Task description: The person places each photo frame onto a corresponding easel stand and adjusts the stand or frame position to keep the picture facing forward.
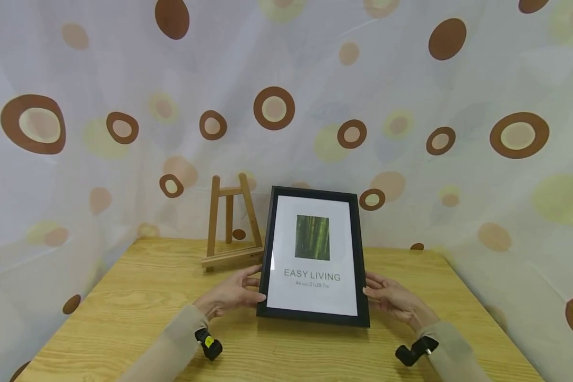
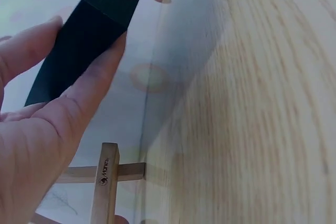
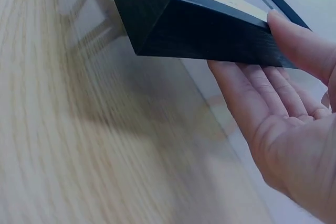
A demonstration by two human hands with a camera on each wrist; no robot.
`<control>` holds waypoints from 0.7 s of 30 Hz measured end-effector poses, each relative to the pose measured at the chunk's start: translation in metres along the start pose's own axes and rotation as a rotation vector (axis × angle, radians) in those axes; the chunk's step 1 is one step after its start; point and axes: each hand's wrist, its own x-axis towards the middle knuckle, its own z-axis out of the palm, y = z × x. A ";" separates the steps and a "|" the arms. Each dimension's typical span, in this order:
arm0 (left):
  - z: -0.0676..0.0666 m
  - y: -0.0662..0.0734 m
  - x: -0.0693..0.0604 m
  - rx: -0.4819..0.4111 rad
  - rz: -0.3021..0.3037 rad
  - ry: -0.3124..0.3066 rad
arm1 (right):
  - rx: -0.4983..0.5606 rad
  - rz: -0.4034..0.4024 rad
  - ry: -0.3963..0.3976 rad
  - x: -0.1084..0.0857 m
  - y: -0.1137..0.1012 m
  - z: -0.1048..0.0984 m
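Note:
A black picture frame [image 1: 311,265] is held upright and slightly tilted between both hands. It bears a white sheet with a small green bamboo picture and the words EASY LIVING. My left hand [image 1: 234,293] grips its lower left side, thumb at the front edge and fingers behind. On the opposite side, my right hand [image 1: 393,300] grips the lower right edge; in the right wrist view its thumb lies on the front rim and the fingers support the back. Both wrist views show the frame raised off the table. Just left of it stands a small wooden easel [image 1: 213,223], its ledge partly hidden behind the frame.
Light wooden table [image 1: 124,313] lies beneath everything. A pale curtain [image 1: 310,63] with brown and beige circles hangs behind and at both sides. Each wrist wears a black strap with a small mount, the left strap [image 1: 210,345] having a yellow mark.

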 end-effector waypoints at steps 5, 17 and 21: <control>-0.002 0.000 -0.002 -0.024 -0.003 0.013 | 0.018 -0.011 -0.027 0.002 -0.005 0.006; -0.007 -0.001 -0.006 -0.025 0.085 0.093 | 0.065 -0.062 -0.079 0.012 -0.013 0.016; -0.012 -0.003 -0.009 -0.057 0.108 0.087 | 0.000 -0.051 -0.032 0.015 -0.015 0.021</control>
